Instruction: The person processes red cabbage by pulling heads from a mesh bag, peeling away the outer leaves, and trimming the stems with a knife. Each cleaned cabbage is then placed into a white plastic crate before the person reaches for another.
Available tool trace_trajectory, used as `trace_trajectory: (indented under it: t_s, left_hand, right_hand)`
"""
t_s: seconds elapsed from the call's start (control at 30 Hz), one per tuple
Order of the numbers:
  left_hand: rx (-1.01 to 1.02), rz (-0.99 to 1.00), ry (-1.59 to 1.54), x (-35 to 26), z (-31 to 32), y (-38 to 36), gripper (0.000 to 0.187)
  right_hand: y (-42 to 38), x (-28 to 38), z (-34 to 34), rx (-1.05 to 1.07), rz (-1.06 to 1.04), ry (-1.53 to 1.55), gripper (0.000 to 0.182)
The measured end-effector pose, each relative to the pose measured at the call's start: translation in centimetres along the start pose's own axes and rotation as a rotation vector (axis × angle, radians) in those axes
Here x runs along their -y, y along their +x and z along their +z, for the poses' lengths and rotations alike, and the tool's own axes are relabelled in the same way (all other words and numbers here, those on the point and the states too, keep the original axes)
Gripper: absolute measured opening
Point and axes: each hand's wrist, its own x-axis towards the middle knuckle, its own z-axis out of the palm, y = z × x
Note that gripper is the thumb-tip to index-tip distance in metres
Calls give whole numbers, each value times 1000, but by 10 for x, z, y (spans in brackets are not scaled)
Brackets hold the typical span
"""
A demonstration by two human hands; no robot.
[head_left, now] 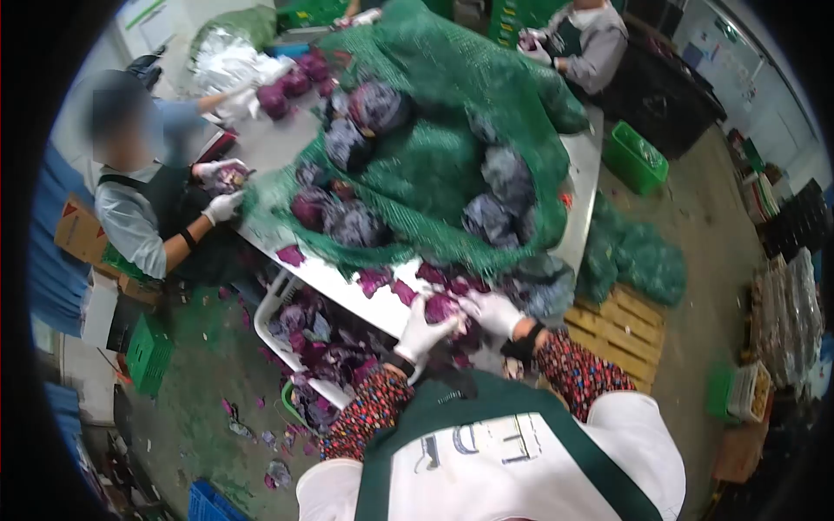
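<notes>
At the near edge of the metal table, my left hand (427, 330), in a white glove, has its fingers wrapped round a purple-red cabbage (443, 308). My right hand (493, 313), also gloved, grips the same cabbage from the other side, its fingers partly blurred. Torn purple leaves (375, 280) lie on the table just beyond my hands. A large green mesh sack (426, 161) spreads over the table with several whole red cabbages (349, 222) in and around it. Loose dull outer leaves (540, 285) rest right of my right hand.
Below the table edge, a white bin (271, 321) holds many discarded leaves. A co-worker (143, 213) at left handles a cabbage; another person (591, 43) stands at the back right. A green crate (636, 158), mesh sacks (638, 252) and a wooden pallet (618, 326) are on the right floor.
</notes>
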Motion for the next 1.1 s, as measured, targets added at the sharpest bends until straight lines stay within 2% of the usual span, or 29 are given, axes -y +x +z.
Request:
trace_trajectory:
  t_s: [0.07, 0.1, 0.13, 0.17, 0.2, 0.27, 0.3, 0.4, 0.47, 0.5, 0.53, 0.6, 0.63, 0.67, 0.73, 0.77, 0.8, 0.83, 0.87, 0.9, 0.93, 1.0, 1.07, 1.1]
  left_hand:
    - [74, -122, -199, 10, -1, 4, 65]
    - [-19, -94, -81, -12, -4, 1, 69]
    - [-21, -55, -58, -17, -4, 2, 70]
    - [-17, -85, -92, -15, -2, 3, 72]
    - [-6, -123, -128, -12, -2, 4, 73]
    - [8, -164, -58, -16, -4, 6, 76]
    - [31, -207, 9, -25, -5, 7, 79]
    - [-33, -193, 11, -44, -2, 6, 86]
    - [-17, -157, 30, -31, 0, 7, 88]
    - [-5, -119, 50, -26, 0, 7, 90]
    - [-5, -119, 51, -21, 2, 5, 90]
    - [-10, -16, 157, -30, 3, 1, 91]
    - [9, 15, 182, -24, 4, -1, 86]
    - [16, 6, 188, -30, 1, -3, 86]
    - [2, -179, -310, -50, -5, -15, 80]
    - [-10, -131, -256, -37, -5, -17, 79]
    - [-33, -257, -371, -28, -4, -21, 78]
    - [-30, -297, -409, -44, -4, -22, 78]
    - [-63, -351, -613, -46, 1, -24, 77]
    - [-51, -385, -572, -73, -2, -24, 76]
    - [-73, -240, -344, -62, -3, -24, 79]
    - [-5, -93, -100, -39, -13, -32, 84]
    - [61, -56, 151, -31, -27, -39, 85]
    - [48, -196, -29, -31, -29, -44, 84]
  right_hand:
    - [-4, 4, -7, 21, 135, 309, 41]
    - [-2, 4, -3, 165, 392, 381, 49]
    - [-3, 4, 1, 105, 403, 455, 53]
    - [-1, 3, -3, 117, 395, 436, 53]
    - [2, 5, -10, 151, 415, 402, 46]
    - [2, -19, 18, 91, 207, 323, 37]
    - [5, -24, 21, 90, 208, 325, 37]
    - [8, -35, 25, 70, 128, 305, 33]
    - [12, -41, 24, 185, 126, 78, 32]
    - [10, -42, 28, 78, 109, 32, 35]
    - [10, -46, 29, 78, 110, 33, 35]
    - [20, -33, 6, 269, 239, 11, 37]
    - [26, -26, 8, 278, 350, 49, 43]
    - [33, -19, 14, 285, 575, 155, 53]
    - [29, -12, 30, 5, 545, 121, 52]
    - [31, -15, 40, -135, 469, 65, 51]
    - [33, -19, 48, -262, 402, 14, 50]
    - [36, -19, 45, -250, 379, 52, 45]
    - [40, -19, 45, -231, 389, 85, 42]
    - [42, -20, 49, -195, 421, 86, 42]
    - [45, -21, 53, -171, 445, 81, 42]
    - [49, -18, 48, -85, 517, 89, 42]
    - [50, -18, 54, -132, 489, 7, 45]
    - [49, -17, 53, -109, 510, 23, 48]
